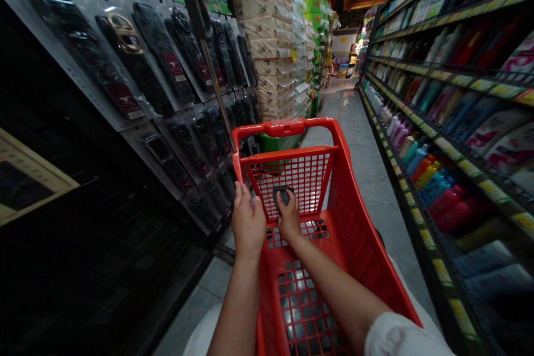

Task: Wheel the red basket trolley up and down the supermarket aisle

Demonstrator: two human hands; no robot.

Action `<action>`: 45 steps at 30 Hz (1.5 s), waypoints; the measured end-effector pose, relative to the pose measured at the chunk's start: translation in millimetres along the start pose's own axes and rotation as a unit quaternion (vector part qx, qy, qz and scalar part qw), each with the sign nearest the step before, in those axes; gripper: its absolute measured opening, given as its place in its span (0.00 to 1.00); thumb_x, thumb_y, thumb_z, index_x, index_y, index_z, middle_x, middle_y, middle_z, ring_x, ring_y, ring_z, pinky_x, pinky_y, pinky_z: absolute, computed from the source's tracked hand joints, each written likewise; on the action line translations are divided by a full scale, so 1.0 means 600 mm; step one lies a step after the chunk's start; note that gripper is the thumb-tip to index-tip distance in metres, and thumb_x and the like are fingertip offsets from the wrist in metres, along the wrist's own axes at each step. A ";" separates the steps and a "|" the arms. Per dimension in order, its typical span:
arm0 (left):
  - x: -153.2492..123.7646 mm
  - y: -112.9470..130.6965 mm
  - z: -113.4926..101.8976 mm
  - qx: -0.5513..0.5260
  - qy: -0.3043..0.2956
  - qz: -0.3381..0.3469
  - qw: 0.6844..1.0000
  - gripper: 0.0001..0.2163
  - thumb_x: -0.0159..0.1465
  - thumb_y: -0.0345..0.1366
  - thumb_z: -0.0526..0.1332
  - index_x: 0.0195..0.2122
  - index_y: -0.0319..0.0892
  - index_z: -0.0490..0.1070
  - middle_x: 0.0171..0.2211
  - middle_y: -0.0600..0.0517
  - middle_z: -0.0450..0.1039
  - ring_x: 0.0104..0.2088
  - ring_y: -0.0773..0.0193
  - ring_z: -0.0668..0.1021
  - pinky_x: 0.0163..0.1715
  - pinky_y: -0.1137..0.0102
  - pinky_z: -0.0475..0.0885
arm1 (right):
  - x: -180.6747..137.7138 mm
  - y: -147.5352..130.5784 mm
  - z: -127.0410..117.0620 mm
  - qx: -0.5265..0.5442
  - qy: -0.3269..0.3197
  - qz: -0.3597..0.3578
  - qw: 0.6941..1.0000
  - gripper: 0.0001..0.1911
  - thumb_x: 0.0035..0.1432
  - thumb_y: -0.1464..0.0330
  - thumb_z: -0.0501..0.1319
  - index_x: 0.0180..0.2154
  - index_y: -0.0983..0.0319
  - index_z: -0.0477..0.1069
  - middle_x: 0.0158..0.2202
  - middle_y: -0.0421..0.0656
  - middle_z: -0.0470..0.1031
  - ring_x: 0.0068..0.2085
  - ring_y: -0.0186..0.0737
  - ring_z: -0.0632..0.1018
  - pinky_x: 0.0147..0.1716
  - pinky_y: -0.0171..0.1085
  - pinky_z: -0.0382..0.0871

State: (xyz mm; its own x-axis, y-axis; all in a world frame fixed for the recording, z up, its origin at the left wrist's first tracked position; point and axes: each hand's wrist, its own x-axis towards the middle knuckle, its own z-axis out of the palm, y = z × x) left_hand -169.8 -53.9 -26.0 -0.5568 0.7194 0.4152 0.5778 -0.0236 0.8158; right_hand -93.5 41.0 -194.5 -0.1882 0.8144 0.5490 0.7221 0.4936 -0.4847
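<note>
A red plastic shopping basket with a grid floor and grid end wall takes up the middle of the view. My left hand is closed over its left rim, thumb toward the inside and fingers along the outside. Inside the basket, near the end wall, my right hand pinches a small dark grey object with rounded corners. Fingers partly cover that object, so its kind is unclear. A metal rod with a dark pull handle slants up from the basket's far left corner.
On the left, packaged belts hang on a display panel. Stacked wrapped cartons stand behind it. Shelves of bottles line the right side. A tiled aisle floor runs ahead between them.
</note>
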 end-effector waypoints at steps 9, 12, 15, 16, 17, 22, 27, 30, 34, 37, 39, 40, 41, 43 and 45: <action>0.003 0.001 -0.009 0.008 0.005 -0.005 1.000 0.26 0.66 0.33 0.56 0.65 0.32 0.64 0.69 0.36 0.56 0.69 0.53 0.60 0.70 0.61 0.51 | -0.050 0.149 -0.044 0.046 0.085 0.177 0.979 0.30 0.50 0.81 0.53 0.53 0.59 0.76 0.53 0.50 0.71 0.51 0.46 0.72 0.53 0.43 0.68; 0.003 0.000 -0.007 0.007 0.008 0.006 1.000 0.26 0.66 0.33 0.56 0.65 0.34 0.65 0.69 0.37 0.57 0.69 0.52 0.61 0.70 0.59 0.52 | -0.003 0.137 -0.050 0.126 0.225 0.203 0.945 0.29 0.51 0.77 0.53 0.55 0.63 0.73 0.50 0.50 0.69 0.51 0.46 0.72 0.55 0.47 0.68; 0.004 0.004 -0.005 0.015 -0.005 0.013 1.000 0.26 0.66 0.34 0.56 0.65 0.33 0.64 0.68 0.36 0.58 0.68 0.51 0.62 0.69 0.57 0.54 | 0.085 0.095 -0.080 0.158 0.333 0.168 0.914 0.29 0.55 0.76 0.51 0.58 0.64 0.70 0.54 0.53 0.65 0.57 0.48 0.69 0.58 0.50 0.64; 0.004 0.005 -0.005 0.019 -0.010 0.014 1.000 0.26 0.66 0.34 0.56 0.65 0.32 0.64 0.68 0.36 0.57 0.68 0.50 0.62 0.69 0.56 0.54 | 0.114 0.085 -0.096 0.146 0.358 0.159 0.908 0.30 0.55 0.76 0.50 0.60 0.63 0.69 0.56 0.53 0.63 0.58 0.48 0.68 0.59 0.51 0.63; 0.005 0.007 -0.005 0.023 -0.013 0.015 1.000 0.26 0.66 0.34 0.56 0.65 0.31 0.64 0.68 0.35 0.57 0.68 0.50 0.62 0.69 0.56 0.54 | 0.138 0.078 -0.112 0.129 0.373 0.150 0.907 0.32 0.55 0.77 0.50 0.61 0.63 0.68 0.57 0.53 0.62 0.59 0.48 0.67 0.60 0.51 0.62; 0.005 0.007 -0.004 0.033 -0.010 0.011 0.999 0.27 0.66 0.34 0.56 0.65 0.29 0.63 0.68 0.33 0.55 0.69 0.50 0.61 0.69 0.57 0.54 | 0.169 0.081 -0.162 0.026 0.279 0.115 0.953 0.39 0.51 0.78 0.55 0.66 0.61 0.61 0.64 0.53 0.58 0.64 0.51 0.62 0.63 0.53 0.58; 0.004 0.000 -0.007 0.020 0.006 0.012 1.000 0.27 0.65 0.34 0.58 0.66 0.32 0.63 0.69 0.35 0.55 0.69 0.52 0.61 0.69 0.58 0.53 | 0.109 0.094 -0.121 0.000 0.173 0.149 0.974 0.45 0.47 0.81 0.54 0.68 0.58 0.57 0.69 0.51 0.52 0.64 0.52 0.58 0.64 0.52 0.56; 0.002 -0.001 -0.011 0.019 0.009 0.011 1.000 0.27 0.65 0.34 0.58 0.65 0.33 0.64 0.69 0.36 0.55 0.69 0.52 0.61 0.69 0.58 0.53 | 0.068 0.104 -0.089 0.001 0.137 0.176 0.975 0.46 0.46 0.83 0.53 0.68 0.57 0.57 0.69 0.51 0.52 0.64 0.52 0.58 0.64 0.52 0.57; -0.001 0.004 -0.017 0.029 0.007 0.004 1.000 0.27 0.65 0.34 0.58 0.65 0.31 0.63 0.69 0.35 0.56 0.69 0.51 0.61 0.69 0.58 0.52 | 0.017 0.116 -0.057 -0.019 0.101 0.207 0.973 0.45 0.48 0.82 0.53 0.68 0.59 0.56 0.68 0.54 0.50 0.66 0.53 0.58 0.64 0.51 0.57; -0.001 0.008 -0.017 0.025 0.007 -0.001 1.000 0.27 0.65 0.34 0.58 0.66 0.31 0.63 0.69 0.35 0.56 0.69 0.52 0.60 0.69 0.59 0.52 | -0.014 0.115 -0.040 -0.036 0.057 0.249 0.966 0.41 0.50 0.82 0.52 0.67 0.62 0.57 0.69 0.56 0.49 0.65 0.53 0.60 0.62 0.48 0.59; -0.002 0.010 -0.015 0.018 0.009 -0.007 1.000 0.27 0.65 0.34 0.58 0.66 0.32 0.63 0.69 0.36 0.56 0.69 0.52 0.60 0.69 0.59 0.52 | -0.026 0.111 -0.031 -0.040 0.017 0.283 0.958 0.39 0.52 0.83 0.51 0.66 0.65 0.58 0.69 0.59 0.49 0.65 0.53 0.62 0.61 0.47 0.60; -0.002 0.010 -0.015 0.015 0.010 -0.009 1.000 0.27 0.65 0.34 0.58 0.66 0.32 0.63 0.69 0.36 0.56 0.69 0.52 0.60 0.69 0.59 0.52 | -0.029 0.108 -0.027 -0.037 0.000 0.302 0.953 0.38 0.52 0.83 0.50 0.66 0.66 0.58 0.69 0.61 0.50 0.65 0.54 0.63 0.61 0.47 0.59; -0.002 0.011 -0.014 0.013 0.010 -0.011 1.000 0.27 0.65 0.34 0.58 0.66 0.32 0.63 0.69 0.36 0.56 0.69 0.52 0.60 0.69 0.59 0.52 | -0.030 0.105 -0.024 -0.032 -0.012 0.320 0.947 0.37 0.53 0.83 0.50 0.66 0.67 0.58 0.69 0.62 0.50 0.65 0.54 0.63 0.61 0.47 0.58; -0.002 0.012 -0.014 0.014 0.011 -0.013 1.000 0.27 0.65 0.33 0.58 0.65 0.31 0.63 0.69 0.35 0.56 0.69 0.52 0.61 0.69 0.59 0.52 | -0.028 0.099 -0.019 -0.013 -0.024 0.353 0.935 0.37 0.53 0.83 0.51 0.65 0.68 0.59 0.68 0.64 0.52 0.64 0.54 0.65 0.61 0.47 0.59; -0.003 0.011 -0.015 0.014 0.013 -0.014 1.000 0.27 0.65 0.34 0.58 0.65 0.31 0.63 0.69 0.35 0.56 0.69 0.51 0.61 0.69 0.58 0.52 | -0.022 0.094 -0.013 0.008 -0.028 0.384 0.923 0.37 0.52 0.82 0.53 0.65 0.71 0.58 0.65 0.67 0.56 0.60 0.56 0.71 0.57 0.47 0.64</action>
State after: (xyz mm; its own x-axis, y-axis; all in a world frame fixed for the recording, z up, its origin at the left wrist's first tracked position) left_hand -170.1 -61.4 -17.6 -0.5882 0.7014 0.4024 0.5780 0.0166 0.8159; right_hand -45.0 56.1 -223.9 0.3406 0.9402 0.0042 0.6467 -0.2311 -0.7269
